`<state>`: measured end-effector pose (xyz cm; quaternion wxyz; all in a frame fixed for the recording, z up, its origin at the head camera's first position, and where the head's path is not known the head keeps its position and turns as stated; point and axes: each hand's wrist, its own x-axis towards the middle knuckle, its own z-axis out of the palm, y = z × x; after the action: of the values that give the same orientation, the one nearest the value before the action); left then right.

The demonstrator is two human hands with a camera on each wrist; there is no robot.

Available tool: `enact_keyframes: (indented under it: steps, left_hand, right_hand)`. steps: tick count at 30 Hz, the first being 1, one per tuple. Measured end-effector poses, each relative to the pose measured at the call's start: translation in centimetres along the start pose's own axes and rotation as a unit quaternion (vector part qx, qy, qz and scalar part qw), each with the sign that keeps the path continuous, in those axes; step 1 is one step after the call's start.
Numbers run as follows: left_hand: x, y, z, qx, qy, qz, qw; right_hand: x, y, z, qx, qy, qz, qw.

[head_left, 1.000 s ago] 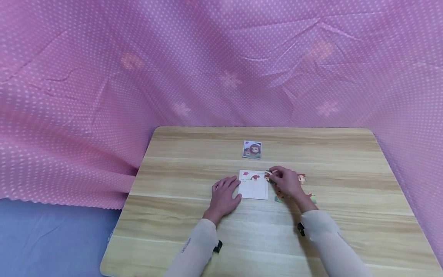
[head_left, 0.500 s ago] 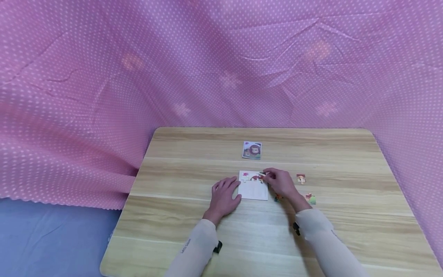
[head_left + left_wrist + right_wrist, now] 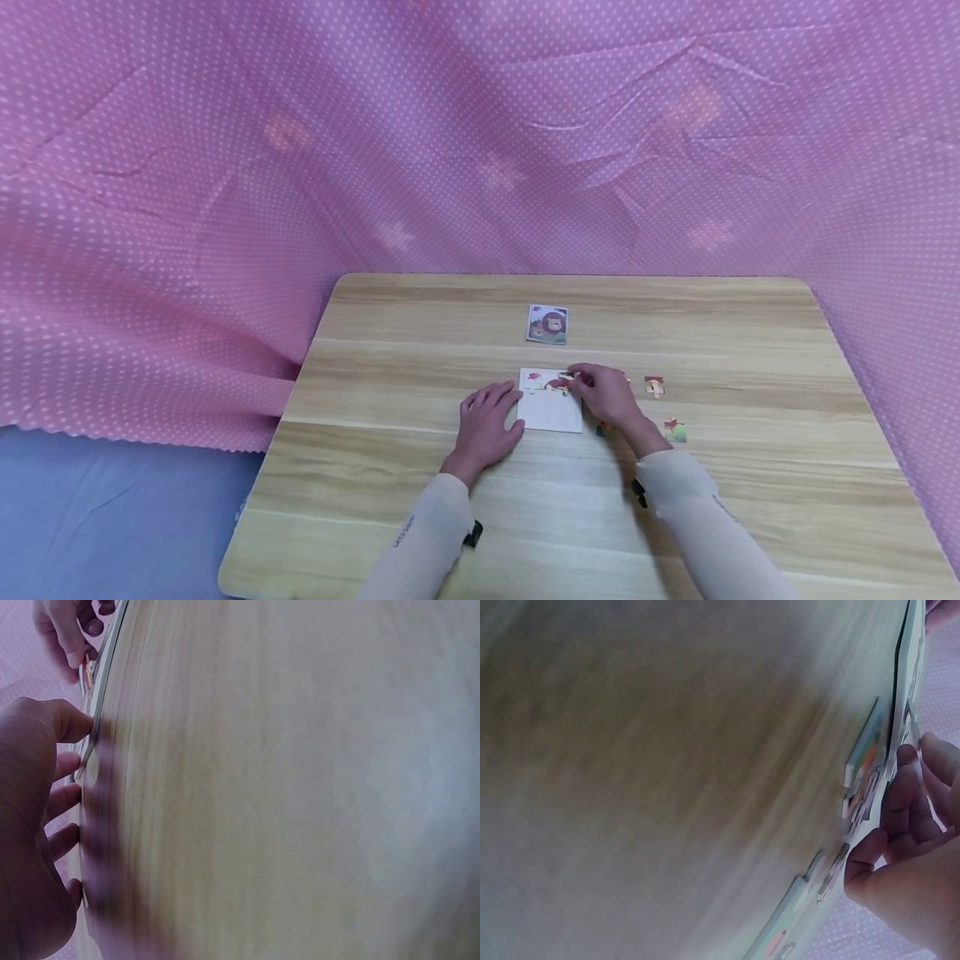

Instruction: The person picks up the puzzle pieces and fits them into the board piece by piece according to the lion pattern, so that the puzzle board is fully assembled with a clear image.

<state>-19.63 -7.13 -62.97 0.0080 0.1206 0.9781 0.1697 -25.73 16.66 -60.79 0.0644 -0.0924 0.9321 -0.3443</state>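
Observation:
A white puzzle board (image 3: 550, 413) lies mid-table, with pieces of a picture along its far edge, among them one with a pink shape (image 3: 533, 379). My left hand (image 3: 486, 427) rests at the board's left edge, its fingers spread and its thumb touching the near left part. At the far right corner my right hand (image 3: 607, 397) pinches a puzzle piece (image 3: 913, 722) between thumb and fingers, partly hidden by them in the head view. Loose puzzle pieces lie right of the board: a brownish one (image 3: 654, 386), a green one (image 3: 675, 430) and one partly under the right wrist (image 3: 603, 428).
Beyond the board lies a lion picture card (image 3: 547, 324). The wooden table (image 3: 390, 367) has rounded corners. A pink dotted cloth (image 3: 480, 167) hangs behind and at both sides, and blue fabric (image 3: 112, 517) shows at the lower left.
My right hand has moved left from beside the board onto its far right corner, bringing the puzzle piece there. In the last half second it has barely shifted. The left hand stays in place.

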Motion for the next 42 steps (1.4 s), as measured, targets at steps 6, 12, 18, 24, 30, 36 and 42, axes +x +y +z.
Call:
enact_keyframes:
  steps: [6, 12, 18, 24, 30, 36, 42]
  left_hand:
    - [0.0, 0.2, -0.2, 0.003, 0.006, 0.0, 1.0]
    - [0.0, 0.3, -0.2, -0.005, 0.003, -0.005, 1.0]
    - [0.0, 0.1, 0.2, -0.002, 0.012, 0.0, 0.9999]
    - [0.0, -0.1, 0.6, 0.0, 0.009, 0.0, 1.0]
    - [0.2, -0.1, 0.6, 0.002, 0.004, -0.003, 1.0]
    - [0.2, 0.0, 0.4, 0.001, -0.006, -0.007, 1.0]
    - [0.2, 0.0, 0.4, -0.002, -0.007, -0.008, 0.9999]
  right_hand:
    - [0.2, -0.1, 0.0, -0.017, 0.002, 0.001, 0.9999]
    - [0.2, -0.1, 0.0, -0.024, 0.008, -0.009, 0.9996]
    - [0.1, -0.1, 0.7, -0.07, 0.018, -0.029, 0.997]
    - [0.1, -0.1, 1.1, -0.094, 0.022, -0.028, 0.995]
    - [0.2, -0.5, 0.9, -0.121, 0.022, -0.023, 0.9921]
    - [0.3, -0.8, 0.8, -0.129, 0.013, -0.011, 0.9915]
    - [0.3, -0.2, 0.7, -0.097, 0.014, -0.028, 0.9948]
